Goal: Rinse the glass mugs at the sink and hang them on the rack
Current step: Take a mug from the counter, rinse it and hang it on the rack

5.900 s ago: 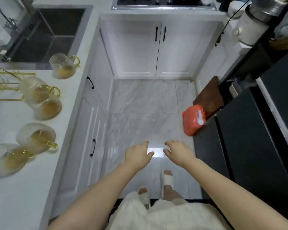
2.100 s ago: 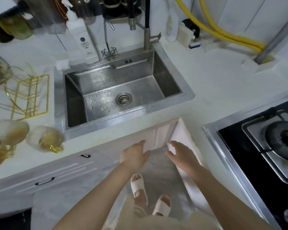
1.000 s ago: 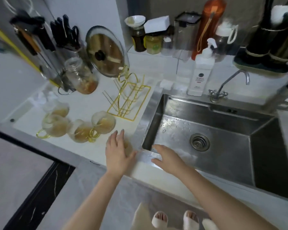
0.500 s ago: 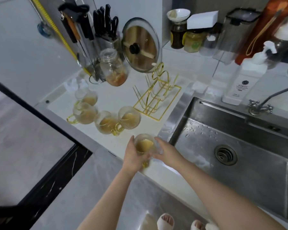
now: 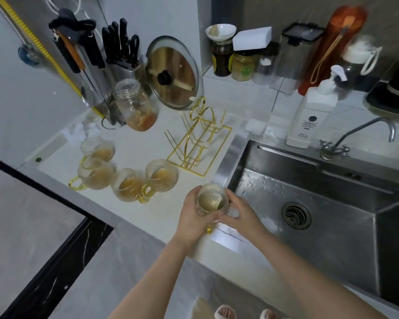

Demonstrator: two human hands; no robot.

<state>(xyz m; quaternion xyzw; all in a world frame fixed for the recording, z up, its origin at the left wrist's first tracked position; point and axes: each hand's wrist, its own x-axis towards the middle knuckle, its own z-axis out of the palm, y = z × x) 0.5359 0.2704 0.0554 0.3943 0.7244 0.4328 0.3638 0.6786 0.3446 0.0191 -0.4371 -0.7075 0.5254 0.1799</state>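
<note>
Both hands, left hand (image 5: pixel 192 215) & right hand (image 5: pixel 241 216), cup a textured glass mug w/ gold handle (image 5: pixel 211 202), amber dregs inside, at the near-left corner of the steel sink (image 5: pixel 332 217). Risk: wet glass slips; tilting early spills on the white counter (image 5: pixel 145 210). 4 more mugs (image 5: pixel 127 173) wait left.

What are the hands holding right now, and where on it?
Both hands, left hand and right hand, grip one glass mug by the sides of its body, not its gold handle.
</note>
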